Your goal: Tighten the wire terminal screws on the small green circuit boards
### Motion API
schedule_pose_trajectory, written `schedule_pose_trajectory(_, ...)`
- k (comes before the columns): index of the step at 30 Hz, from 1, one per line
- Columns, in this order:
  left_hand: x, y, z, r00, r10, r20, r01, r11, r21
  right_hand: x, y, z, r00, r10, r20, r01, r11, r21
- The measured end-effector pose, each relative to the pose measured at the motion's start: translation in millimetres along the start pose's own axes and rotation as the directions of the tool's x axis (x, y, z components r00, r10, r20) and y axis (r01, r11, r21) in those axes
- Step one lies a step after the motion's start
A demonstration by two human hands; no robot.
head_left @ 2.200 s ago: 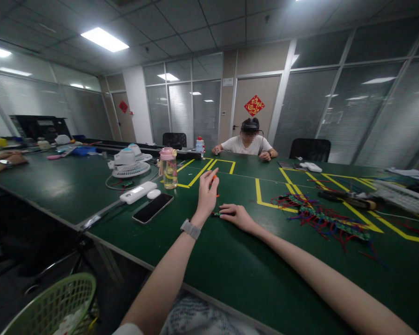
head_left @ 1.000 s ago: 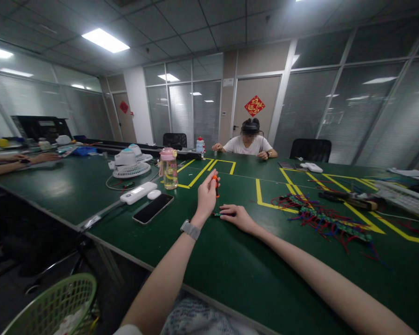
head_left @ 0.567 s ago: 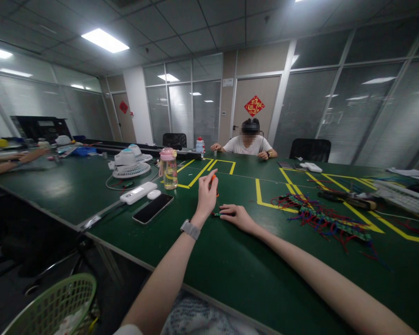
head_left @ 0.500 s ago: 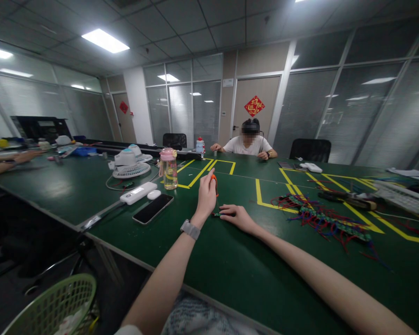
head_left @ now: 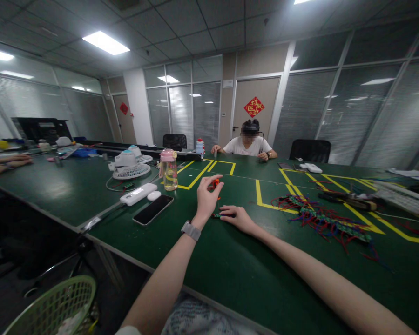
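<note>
My left hand (head_left: pixel 206 200), with a grey watch band on its wrist, has thumb and fingers curled around the orange handle of a screwdriver (head_left: pixel 217 183). The tool stands nearly upright, its thin shaft reaching down toward a small green circuit board (head_left: pixel 216 215) on the table. Beside that board, my right hand (head_left: pixel 239 217) rests low on the tabletop, fingertips closed at the board's right edge. Part of the board is covered by the fingers, and the exact contact of the tip is too small to make out.
On the green table (head_left: pixel 230 274), a phone (head_left: pixel 153 209), a white power strip (head_left: pixel 138 194) and a pink-lidded bottle (head_left: pixel 169 170) stand left. Wired green boards (head_left: pixel 328 219) lie right. Across sits a person (head_left: pixel 248 142). A green basket (head_left: pixel 56 302) is below left.
My left hand's fingers have spread and shifted around the screwdriver's handle, showing more orange. My right hand stays at the board. Another person's hand at far left has drawn back leftward.
</note>
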State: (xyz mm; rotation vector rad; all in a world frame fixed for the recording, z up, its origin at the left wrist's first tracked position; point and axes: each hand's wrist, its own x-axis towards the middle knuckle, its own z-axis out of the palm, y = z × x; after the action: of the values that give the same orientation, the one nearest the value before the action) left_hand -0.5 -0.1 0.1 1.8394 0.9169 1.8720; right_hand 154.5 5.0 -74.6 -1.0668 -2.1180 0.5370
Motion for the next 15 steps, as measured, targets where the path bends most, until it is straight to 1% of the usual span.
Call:
schedule_pose_trajectory(3, 1, 2, -1.7, 1.000, -0.018, 0.010, 0.017, 0.999, 0.050, 0, 1, 0, 1.000, -0.006, 0.003, 0.006, 1.000, -0.003)
schedule_pose_trajectory(5, 1, 1, -1.0, 0.999, -0.033, 0.027, 0.032, 0.999, 0.040, 0, 1, 0, 1.000, -0.009, 0.006, 0.009, 1.000, -0.001)
schedule_pose_trajectory(8, 2, -5, 2.0, 0.998, -0.034, 0.045, 0.035, 0.999, -0.029, 0, 2, 0, 1.000, -0.011, 0.008, 0.011, 1.000, 0.003)
schedule_pose_trajectory(12, 1, -13, 5.8, 0.998, -0.067, 0.019, 0.069, 0.986, -0.154, 0, 1, 0, 1.000, -0.003, 0.011, 0.003, 1.000, 0.001)
schedule_pose_trajectory(15, 2, -15, 6.5, 0.996, -0.091, 0.001, 0.090, 0.975, -0.203, 0, 2, 0, 1.000, -0.008, 0.009, 0.008, 1.000, -0.008)
